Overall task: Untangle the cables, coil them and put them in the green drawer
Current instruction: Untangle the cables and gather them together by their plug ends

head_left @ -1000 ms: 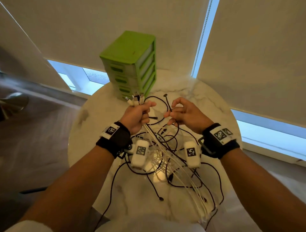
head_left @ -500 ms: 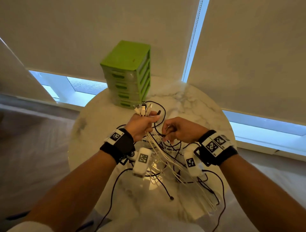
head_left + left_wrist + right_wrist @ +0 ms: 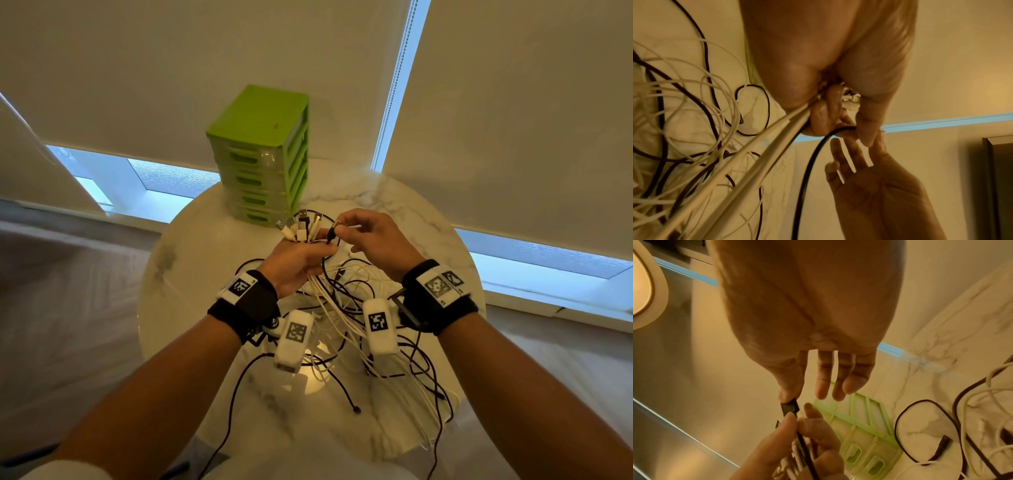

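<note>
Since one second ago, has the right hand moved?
Yes. The right hand has closed in toward the green drawer unit and the left hand's plug bundle.

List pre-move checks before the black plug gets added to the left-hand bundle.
1. Left hand grips the bundle of white cable ends: ok.
2. Right hand pinches the black cable plug between thumb and forefinger: ok.
3. Black cable free of the white and black tangle on the round marble table: not ok.
4. Green plastic drawer unit has a drawer open: not ok, all look closed.
5. Cables coiled: not ok.
</note>
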{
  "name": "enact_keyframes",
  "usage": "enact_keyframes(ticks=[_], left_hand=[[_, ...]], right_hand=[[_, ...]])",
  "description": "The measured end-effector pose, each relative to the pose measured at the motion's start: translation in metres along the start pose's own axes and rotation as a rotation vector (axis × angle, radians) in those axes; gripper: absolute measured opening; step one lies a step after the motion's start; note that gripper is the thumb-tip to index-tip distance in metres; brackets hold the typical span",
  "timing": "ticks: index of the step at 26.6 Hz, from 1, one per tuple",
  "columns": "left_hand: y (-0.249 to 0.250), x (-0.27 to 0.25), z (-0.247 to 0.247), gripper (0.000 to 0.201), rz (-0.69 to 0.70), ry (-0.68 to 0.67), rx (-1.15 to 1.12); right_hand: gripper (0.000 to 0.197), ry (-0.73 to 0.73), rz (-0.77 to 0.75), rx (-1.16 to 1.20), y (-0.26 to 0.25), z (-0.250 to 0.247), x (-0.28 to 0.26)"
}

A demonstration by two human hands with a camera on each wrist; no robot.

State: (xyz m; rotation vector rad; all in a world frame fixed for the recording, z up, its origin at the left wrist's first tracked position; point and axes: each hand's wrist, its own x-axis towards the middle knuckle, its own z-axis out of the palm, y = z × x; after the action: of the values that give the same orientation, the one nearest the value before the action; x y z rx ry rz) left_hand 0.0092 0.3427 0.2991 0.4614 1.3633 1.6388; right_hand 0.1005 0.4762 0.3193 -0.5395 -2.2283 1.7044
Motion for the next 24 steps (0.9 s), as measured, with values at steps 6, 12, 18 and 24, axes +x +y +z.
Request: enact_keyframes(ticks=[6, 12, 18, 24], left_hand=[[0.005, 0.003, 0.013, 0.017, 0.014, 0.039, 0.08], [0.017, 0.01, 0.015, 0.031, -0.018, 0.055, 0.059], [0.03, 0.014, 0.023, 0.023, 0.006, 0.057, 0.038], [0.062, 0.032, 0.013, 0.034, 0.122, 0.12, -0.02]], right_hand=[[0.021, -0.066, -0.132, 0.103, -0.011, 0.006, 0.008], [0.026, -0.042, -0.223, 0.028, -0.02, 0.008, 0.014], [0.026, 0.034, -0.222, 0.022, -0.03, 0.004, 0.015], [0.039, -0.209, 0.084, -0.105, -0.026, -0.014, -0.003]])
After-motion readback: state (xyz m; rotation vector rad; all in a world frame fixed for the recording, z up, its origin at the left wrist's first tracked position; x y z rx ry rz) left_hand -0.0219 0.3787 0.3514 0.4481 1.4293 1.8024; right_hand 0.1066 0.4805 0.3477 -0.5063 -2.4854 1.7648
